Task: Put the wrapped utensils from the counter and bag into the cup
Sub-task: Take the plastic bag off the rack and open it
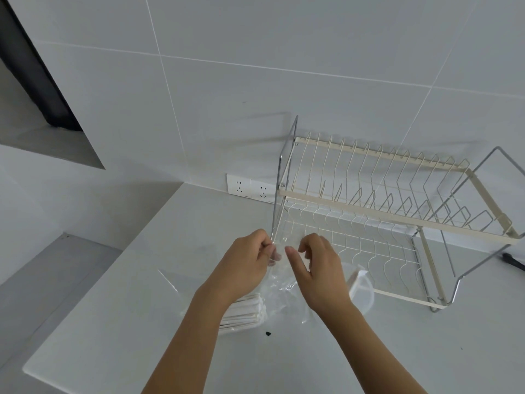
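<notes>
A clear plastic bag (281,291) hangs above the white counter (142,322). My left hand (247,265) pinches its top edge on the left. My right hand (318,268) is at the bag's mouth with the forefinger out and the other fingers curled; whether it grips the plastic I cannot tell. A stack of white wrapped utensils (244,311) lies on the counter under my left wrist, partly hidden by my arm. A translucent cup (362,291) stands to the right of my right hand, mostly hidden behind it.
A two-tier cream wire dish rack (397,211) stands on the counter just behind my hands, against the tiled wall. Wall sockets (250,189) sit to its left. A small black speck (268,333) lies near the bag. The counter's left edge drops away.
</notes>
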